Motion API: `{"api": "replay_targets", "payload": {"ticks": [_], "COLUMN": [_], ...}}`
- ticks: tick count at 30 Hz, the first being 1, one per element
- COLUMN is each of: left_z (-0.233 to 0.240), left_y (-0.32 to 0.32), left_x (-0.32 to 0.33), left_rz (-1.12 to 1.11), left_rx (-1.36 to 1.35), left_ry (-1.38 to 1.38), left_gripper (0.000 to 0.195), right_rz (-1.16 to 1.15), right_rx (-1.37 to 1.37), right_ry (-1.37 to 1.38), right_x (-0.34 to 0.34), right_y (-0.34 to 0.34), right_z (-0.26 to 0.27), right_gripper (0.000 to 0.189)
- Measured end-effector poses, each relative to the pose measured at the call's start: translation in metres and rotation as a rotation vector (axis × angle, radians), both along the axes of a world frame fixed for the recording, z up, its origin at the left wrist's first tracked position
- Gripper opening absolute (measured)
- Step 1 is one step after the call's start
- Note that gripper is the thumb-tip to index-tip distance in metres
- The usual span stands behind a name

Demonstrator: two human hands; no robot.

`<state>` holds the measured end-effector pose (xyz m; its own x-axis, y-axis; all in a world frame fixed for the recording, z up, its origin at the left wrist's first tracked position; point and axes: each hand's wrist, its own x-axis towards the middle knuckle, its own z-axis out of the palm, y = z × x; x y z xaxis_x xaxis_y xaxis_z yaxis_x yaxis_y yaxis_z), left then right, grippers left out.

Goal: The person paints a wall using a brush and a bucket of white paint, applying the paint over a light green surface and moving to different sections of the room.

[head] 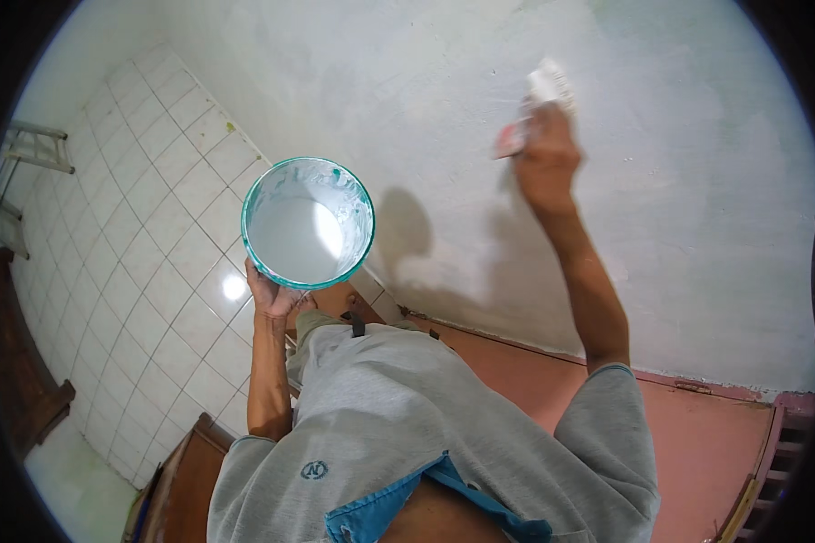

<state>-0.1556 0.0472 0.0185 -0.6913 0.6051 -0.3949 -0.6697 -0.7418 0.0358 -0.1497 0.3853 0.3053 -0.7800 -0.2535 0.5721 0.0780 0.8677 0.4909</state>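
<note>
In my left hand (272,293) is a round paint bucket (307,285) with a teal rim, held up from below at its near side. White paint (282,237) lies inside, and smears coat the inner wall. My right hand (550,153) grips a paintbrush (549,85), its red-marked handle sticking out to the left and its white bristles pointing up. The brush is at the pale wall (448,88); motion blur hides whether the bristles touch it. Patchy whitish coating covers this wall, and shadows of the bucket and my arm fall on it.
White floor tiles (156,251) spread below on the left. A metal ladder (41,149) stands at the far left. Brown wooden furniture (183,482) is at lower left, near another dark wooden piece (20,366). A pink surface (693,455) runs along the wall's base at right.
</note>
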Motion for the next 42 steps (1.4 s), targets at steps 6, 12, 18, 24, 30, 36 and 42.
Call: {"api": "replay_targets", "payload": {"ticks": [6,12,18,24,30,36,42], "left_z": [0.009,0.016,0.018,0.016,0.014,0.007,0.014], "left_y": [-0.004,-0.012,-0.018,-0.022,-0.029,-0.034,-0.029], "left_x": [0.004,0.013,0.023,0.028,0.032,0.034,0.029], "left_rz": [0.036,0.049,0.063,0.083,0.103,0.108,0.107], "left_rx": [-0.011,-0.002,0.003,-0.057,-0.051,-0.009,-0.031], "left_ry": [0.023,0.013,0.005,0.023,0.007,-0.003,0.009], "left_gripper": [0.058,0.058,0.059,0.061,0.061,0.062,0.064], "right_rz": [-0.045,0.129,0.047,0.075,0.087,0.069,0.109], "right_rx": [-0.304,-0.367,-0.207,-0.104,-0.242,0.039,-0.091], "right_ry": [-0.414,-0.209,-0.093,-0.384,-0.226,0.132,-0.281], "right_x": [-0.033,-0.088,-0.122,-0.131,-0.148,-0.133,-0.125], "right_y": [-0.013,-0.010,-0.036,-0.029,-0.013,-0.043,-0.020], "right_z": [-0.136,-0.097,-0.005,-0.111,-0.060,0.047,-0.097], "right_gripper": [0.019,0.014,0.013,0.012,0.016,0.013,0.011]}}
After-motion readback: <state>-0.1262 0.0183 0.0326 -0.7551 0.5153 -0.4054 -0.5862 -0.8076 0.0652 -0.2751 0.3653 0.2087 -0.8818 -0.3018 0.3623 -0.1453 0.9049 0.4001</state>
